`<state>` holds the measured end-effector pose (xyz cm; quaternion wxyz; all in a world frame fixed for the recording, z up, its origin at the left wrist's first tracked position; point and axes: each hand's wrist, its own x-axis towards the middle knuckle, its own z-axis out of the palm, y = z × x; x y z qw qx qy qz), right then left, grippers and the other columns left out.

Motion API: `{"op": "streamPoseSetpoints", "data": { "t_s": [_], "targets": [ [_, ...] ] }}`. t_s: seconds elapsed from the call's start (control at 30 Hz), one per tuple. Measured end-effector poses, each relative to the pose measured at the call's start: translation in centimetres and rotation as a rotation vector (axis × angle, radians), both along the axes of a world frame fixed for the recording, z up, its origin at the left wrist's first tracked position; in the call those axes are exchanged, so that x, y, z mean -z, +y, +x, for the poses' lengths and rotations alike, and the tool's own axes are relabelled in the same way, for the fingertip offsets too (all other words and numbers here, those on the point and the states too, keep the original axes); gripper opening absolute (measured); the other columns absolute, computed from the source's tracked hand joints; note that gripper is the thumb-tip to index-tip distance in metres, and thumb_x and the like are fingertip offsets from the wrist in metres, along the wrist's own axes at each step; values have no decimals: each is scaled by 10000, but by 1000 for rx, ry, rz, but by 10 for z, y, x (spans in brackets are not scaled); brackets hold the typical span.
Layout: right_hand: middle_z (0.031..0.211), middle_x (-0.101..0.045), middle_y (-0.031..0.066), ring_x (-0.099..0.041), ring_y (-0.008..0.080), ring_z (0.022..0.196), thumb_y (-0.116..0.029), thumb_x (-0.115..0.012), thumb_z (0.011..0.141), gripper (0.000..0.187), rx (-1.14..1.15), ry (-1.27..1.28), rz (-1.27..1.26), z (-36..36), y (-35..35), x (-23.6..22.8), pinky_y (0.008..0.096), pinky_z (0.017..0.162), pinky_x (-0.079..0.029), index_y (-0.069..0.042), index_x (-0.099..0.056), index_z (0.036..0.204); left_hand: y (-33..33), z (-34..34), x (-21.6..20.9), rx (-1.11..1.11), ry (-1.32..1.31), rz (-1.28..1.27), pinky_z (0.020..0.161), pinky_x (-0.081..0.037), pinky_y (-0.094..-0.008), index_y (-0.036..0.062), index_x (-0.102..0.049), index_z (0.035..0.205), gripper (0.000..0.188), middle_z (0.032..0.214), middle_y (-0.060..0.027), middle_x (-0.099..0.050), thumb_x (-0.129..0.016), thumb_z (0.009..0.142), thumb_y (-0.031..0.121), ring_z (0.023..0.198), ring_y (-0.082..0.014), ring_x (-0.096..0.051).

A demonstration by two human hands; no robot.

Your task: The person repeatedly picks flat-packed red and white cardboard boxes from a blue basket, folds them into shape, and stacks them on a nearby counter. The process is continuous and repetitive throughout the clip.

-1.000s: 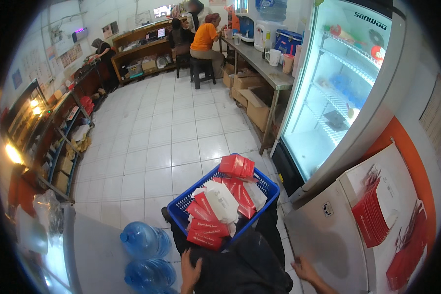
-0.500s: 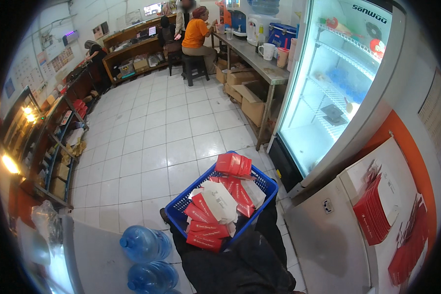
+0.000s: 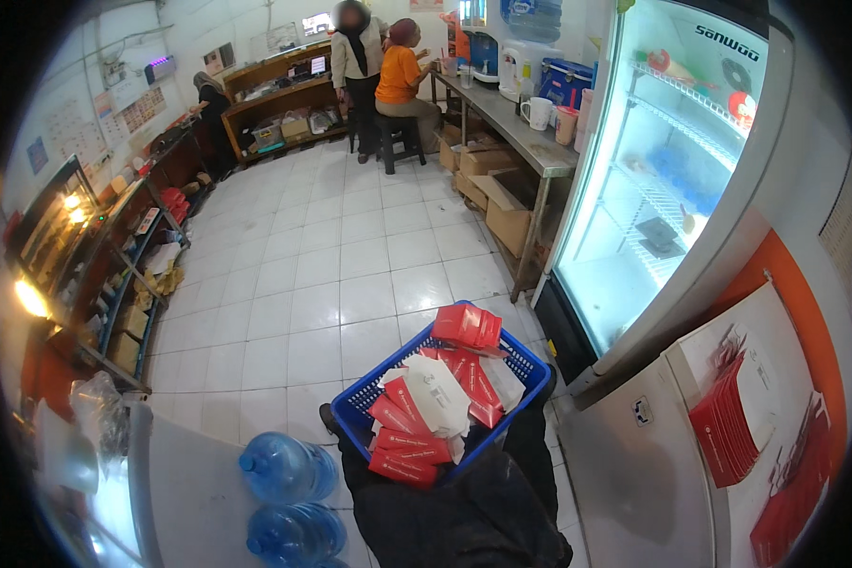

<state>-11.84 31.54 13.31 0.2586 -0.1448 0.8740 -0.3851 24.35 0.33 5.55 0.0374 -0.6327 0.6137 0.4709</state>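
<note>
Neither of my hands shows in the head view. A blue plastic basket (image 3: 350,409) with perforated walls rests across my black-clothed legs (image 3: 464,516). Inside it lie several folded red and white cardboard boxes. A bundle of red boxes (image 3: 467,327) sits at the basket's far end, and a flattened box with its white side up (image 3: 431,396) lies in the middle. Other red boxes (image 3: 409,447) overlap at the near left.
Right of me, a white cabinet (image 3: 625,464) carries a row of red boxes (image 3: 724,426); a lit glass-door fridge (image 3: 653,189) stands beyond. Large blue water bottles (image 3: 289,467) stand at my left. Ahead are a metal table (image 3: 516,133), a seated person (image 3: 402,80) and a standing person (image 3: 358,71).
The whole scene has shifted slightly right and down in the view. Across the room, the person in a light jacket now stands in fuller view beside the seated one. The basket's boxes look unchanged.
</note>
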Motion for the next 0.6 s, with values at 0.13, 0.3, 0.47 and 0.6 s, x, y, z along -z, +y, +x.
{"op": "streamPoseSetpoints", "data": {
  "t_s": [0.13, 0.3, 0.47, 0.6],
  "targets": [
    [1011, -757, 186, -635, 371, 1162, -340, -613, 963, 349, -63, 11, -38, -7, -26, -2, 459, 1067, -466, -41, -757, 1070, -2, -3, 1, -7, -3, 7, 1163, -357, -468, -22, -522, 1392, 579, 1435, -255, -540, -675, 982, 357, 1371, -405, -484],
    [1017, -755, 190, -644, 372, 1147, -351, -615, 964, 362, -104, -54, 48, -1, -19, 20, 457, 1053, -474, -36, -750, 1081, -1, 1, 0, -36, -21, 33, 1149, -371, -471, -19, -543, 1365, 559, 1410, -254, -558, -677, 977, 359, 1351, -408, -500],
    [1023, -754, 195, -654, 372, 1133, -362, -618, 965, 377, -90, -145, 172, 9, 9, 42, 456, 1039, -482, -30, -744, 1092, -2, 6, 2, -63, -50, 69, 1135, -384, -474, -16, -563, 1338, 540, 1384, -253, -576, -679, 972, 362, 1331, -410, -516],
    [1028, -753, 199, -662, 373, 1121, -371, -620, 966, 389, -72, -220, 249, 15, 27, 54, 455, 1028, -489, -26, -738, 1101, -5, 6, 3, -78, -67, 88, 1123, -394, -476, -14, -579, 1317, 525, 1364, -252, -590, -681, 968, 364, 1315, -413, -530]
  ]
}}
